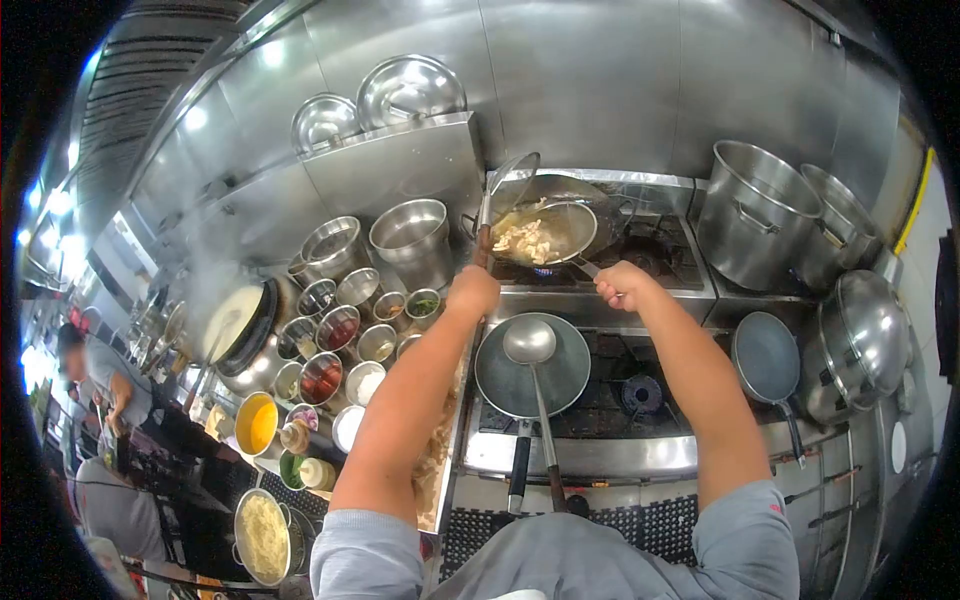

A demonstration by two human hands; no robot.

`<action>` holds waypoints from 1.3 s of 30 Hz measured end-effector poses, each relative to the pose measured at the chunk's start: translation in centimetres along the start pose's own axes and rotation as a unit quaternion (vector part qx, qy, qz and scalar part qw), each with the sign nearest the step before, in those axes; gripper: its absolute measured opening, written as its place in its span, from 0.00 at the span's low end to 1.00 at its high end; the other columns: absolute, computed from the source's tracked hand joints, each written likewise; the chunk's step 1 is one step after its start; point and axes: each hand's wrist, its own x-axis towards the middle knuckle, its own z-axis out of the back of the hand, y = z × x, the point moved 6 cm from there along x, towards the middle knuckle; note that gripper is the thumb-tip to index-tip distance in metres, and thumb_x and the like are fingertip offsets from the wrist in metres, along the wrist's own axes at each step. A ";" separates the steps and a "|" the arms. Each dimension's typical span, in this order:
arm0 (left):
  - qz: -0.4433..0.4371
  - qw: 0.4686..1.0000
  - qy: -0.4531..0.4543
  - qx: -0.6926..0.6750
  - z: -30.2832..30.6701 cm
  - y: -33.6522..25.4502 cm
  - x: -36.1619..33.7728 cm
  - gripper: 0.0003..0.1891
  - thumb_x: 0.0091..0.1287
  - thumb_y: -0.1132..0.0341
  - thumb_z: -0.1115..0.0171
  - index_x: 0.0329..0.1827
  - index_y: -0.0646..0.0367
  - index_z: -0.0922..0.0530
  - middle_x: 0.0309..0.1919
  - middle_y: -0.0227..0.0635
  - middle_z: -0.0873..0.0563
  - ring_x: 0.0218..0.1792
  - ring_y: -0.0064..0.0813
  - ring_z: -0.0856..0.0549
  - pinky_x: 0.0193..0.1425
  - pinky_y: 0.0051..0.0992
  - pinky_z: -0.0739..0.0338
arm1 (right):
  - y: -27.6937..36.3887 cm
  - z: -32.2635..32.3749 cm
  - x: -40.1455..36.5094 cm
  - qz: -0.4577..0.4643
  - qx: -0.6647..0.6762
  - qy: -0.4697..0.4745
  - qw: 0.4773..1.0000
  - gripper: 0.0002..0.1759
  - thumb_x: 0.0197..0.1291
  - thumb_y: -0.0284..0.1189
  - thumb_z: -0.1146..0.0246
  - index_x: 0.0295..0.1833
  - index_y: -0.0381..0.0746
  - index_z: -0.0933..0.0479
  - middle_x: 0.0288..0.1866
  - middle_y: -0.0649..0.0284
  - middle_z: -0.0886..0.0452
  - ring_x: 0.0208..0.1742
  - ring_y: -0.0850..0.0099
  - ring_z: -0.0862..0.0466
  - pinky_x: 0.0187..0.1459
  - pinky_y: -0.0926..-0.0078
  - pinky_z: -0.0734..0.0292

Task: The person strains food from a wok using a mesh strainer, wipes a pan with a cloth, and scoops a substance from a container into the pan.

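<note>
My left hand is closed around the wooden handle of a skimmer, whose round head is raised at the left side of the wok. My right hand grips the handle of a round strainer. Pale cooked pieces of food lie in or just beside this strainer; the exact kind is too small to tell. Under both tools is a dark wok on the back burner, with a small flame below. Nearer to me, a grey frying pan holds a ladle.
Tall steel pots stand at the back right, near another frying pan. Left of my arm are several steel containers of ingredients, with a bowl of yellow liquid. A steaming round vessel and a co-worker are farther left.
</note>
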 end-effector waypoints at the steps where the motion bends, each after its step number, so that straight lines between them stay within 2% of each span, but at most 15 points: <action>1: 0.022 1.000 -0.008 -0.004 0.8 -0.2 -0.8 0.15 0.58 0.65 0.46 0.36 0.72 0.21 0.35 0.60 0.17 0.37 0.51 0.15 0.42 0.39 0.21 | 0.0 -0.2 0.1 -0.002 -0.009 -0.007 1.000 0.12 0.60 0.23 0.47 0.23 0.42 0.33 0.16 0.74 0.32 0.13 0.87 0.36 0.14 0.86 0.42; 5: -0.026 0.993 -0.107 0.036 1.4 1.3 0.4 0.16 0.58 0.63 0.46 0.34 0.72 0.21 0.35 0.58 0.17 0.39 0.53 0.16 0.46 0.40 0.22 | 0.0 -1.0 1.2 -0.006 -0.029 -0.024 0.999 0.12 0.60 0.24 0.48 0.23 0.42 0.33 0.15 0.73 0.33 0.12 0.86 0.37 0.13 0.86 0.43; 8: 0.015 0.998 -0.060 0.015 1.3 2.4 0.7 0.17 0.58 0.62 0.45 0.33 0.72 0.20 0.34 0.58 0.17 0.39 0.53 0.16 0.46 0.40 0.22 | -0.1 -2.3 1.4 -0.009 -0.016 -0.020 1.000 0.12 0.60 0.24 0.48 0.22 0.42 0.32 0.14 0.73 0.33 0.12 0.85 0.37 0.13 0.86 0.44; 10: -0.057 0.992 0.001 0.109 0.9 1.4 0.0 0.15 0.58 0.64 0.45 0.34 0.71 0.20 0.32 0.56 0.16 0.37 0.48 0.15 0.41 0.37 0.20 | -0.5 -3.1 1.6 -0.005 -0.010 -0.006 1.000 0.12 0.60 0.24 0.48 0.23 0.42 0.32 0.14 0.73 0.34 0.12 0.85 0.37 0.13 0.85 0.44; 11: -0.058 0.992 0.000 0.110 0.6 1.8 0.4 0.15 0.58 0.64 0.45 0.34 0.71 0.20 0.32 0.56 0.16 0.37 0.48 0.15 0.41 0.37 0.20 | -0.6 -3.4 1.7 -0.003 -0.005 0.005 1.000 0.12 0.60 0.24 0.48 0.23 0.42 0.32 0.14 0.74 0.34 0.12 0.85 0.37 0.13 0.85 0.45; 13: -0.072 0.989 0.040 0.122 -0.7 2.4 0.8 0.14 0.59 0.66 0.47 0.32 0.72 0.21 0.26 0.53 0.17 0.27 0.45 0.14 0.29 0.37 0.21 | -1.1 -3.5 2.1 -0.008 0.014 0.011 1.000 0.11 0.60 0.24 0.47 0.23 0.42 0.33 0.14 0.73 0.33 0.12 0.85 0.37 0.13 0.85 0.45; 14: -0.071 0.989 0.040 0.122 -1.1 2.6 1.1 0.14 0.59 0.66 0.47 0.32 0.72 0.21 0.26 0.53 0.17 0.27 0.45 0.14 0.29 0.37 0.21 | -1.2 -3.7 2.4 0.003 0.040 0.022 0.999 0.11 0.59 0.24 0.47 0.24 0.42 0.33 0.15 0.74 0.33 0.12 0.85 0.37 0.13 0.85 0.45; 16: 0.092 0.984 0.062 -0.142 -1.2 3.2 -0.3 0.12 0.60 0.68 0.48 0.27 0.70 0.24 0.18 0.46 0.21 0.16 0.38 0.20 0.18 0.35 0.26 | -1.6 -3.8 2.4 0.010 0.066 0.033 0.997 0.10 0.59 0.24 0.46 0.24 0.43 0.33 0.15 0.74 0.33 0.12 0.86 0.37 0.13 0.85 0.45; 19: 0.106 0.960 0.072 -0.250 -2.1 3.9 -0.2 0.12 0.61 0.69 0.49 0.22 0.66 0.29 0.14 0.38 0.27 0.11 0.32 0.27 0.14 0.33 0.30 | -2.0 -3.8 2.2 0.022 0.090 0.037 0.995 0.10 0.58 0.24 0.45 0.24 0.43 0.33 0.16 0.74 0.32 0.12 0.86 0.36 0.13 0.86 0.45; 23: 0.103 0.942 0.084 -0.308 -1.1 3.6 -2.3 0.11 0.61 0.69 0.49 0.22 0.63 0.29 0.13 0.35 0.29 0.10 0.29 0.29 0.14 0.31 0.31 | -2.4 -2.0 2.3 0.022 0.107 0.046 0.993 0.07 0.58 0.25 0.44 0.27 0.43 0.33 0.17 0.75 0.33 0.12 0.87 0.38 0.14 0.87 0.47; 26: 0.087 0.929 0.146 -0.329 0.4 3.4 -2.9 0.08 0.61 0.67 0.46 0.28 0.63 0.29 0.17 0.34 0.27 0.13 0.27 0.28 0.14 0.30 0.31 | -2.7 0.1 1.4 0.027 0.101 0.042 0.994 0.07 0.58 0.25 0.45 0.28 0.42 0.33 0.17 0.75 0.33 0.12 0.87 0.38 0.15 0.88 0.48; 29: 0.070 0.910 0.119 -0.391 1.4 3.8 -2.3 0.08 0.61 0.67 0.46 0.30 0.63 0.29 0.19 0.34 0.27 0.14 0.26 0.29 0.15 0.30 0.31 | -2.6 1.8 1.1 0.031 0.109 0.045 0.992 0.07 0.59 0.25 0.45 0.29 0.42 0.34 0.17 0.75 0.33 0.12 0.88 0.39 0.15 0.87 0.48; 34: 0.101 0.911 0.081 -0.392 2.7 3.8 -2.0 0.07 0.61 0.68 0.46 0.32 0.63 0.31 0.21 0.35 0.27 0.15 0.25 0.28 0.15 0.29 0.30 | -1.6 3.3 -0.6 0.027 0.086 0.028 0.996 0.07 0.59 0.25 0.45 0.29 0.43 0.34 0.17 0.76 0.33 0.12 0.89 0.39 0.15 0.87 0.49; 37: 0.115 0.896 0.131 -0.409 1.8 4.2 -1.8 0.06 0.62 0.68 0.47 0.34 0.63 0.30 0.22 0.34 0.26 0.16 0.25 0.28 0.15 0.28 0.30 | -0.8 3.9 -1.2 0.038 0.075 0.018 0.996 0.07 0.59 0.25 0.45 0.29 0.43 0.34 0.17 0.76 0.33 0.13 0.88 0.39 0.15 0.86 0.48; 39: 0.117 0.875 0.116 -0.456 0.9 4.0 -2.6 0.06 0.63 0.68 0.47 0.34 0.63 0.30 0.21 0.34 0.26 0.16 0.24 0.28 0.16 0.28 0.29 | -0.1 4.3 -1.8 0.048 0.062 0.004 0.997 0.07 0.59 0.25 0.45 0.29 0.43 0.34 0.17 0.75 0.33 0.13 0.87 0.39 0.16 0.85 0.47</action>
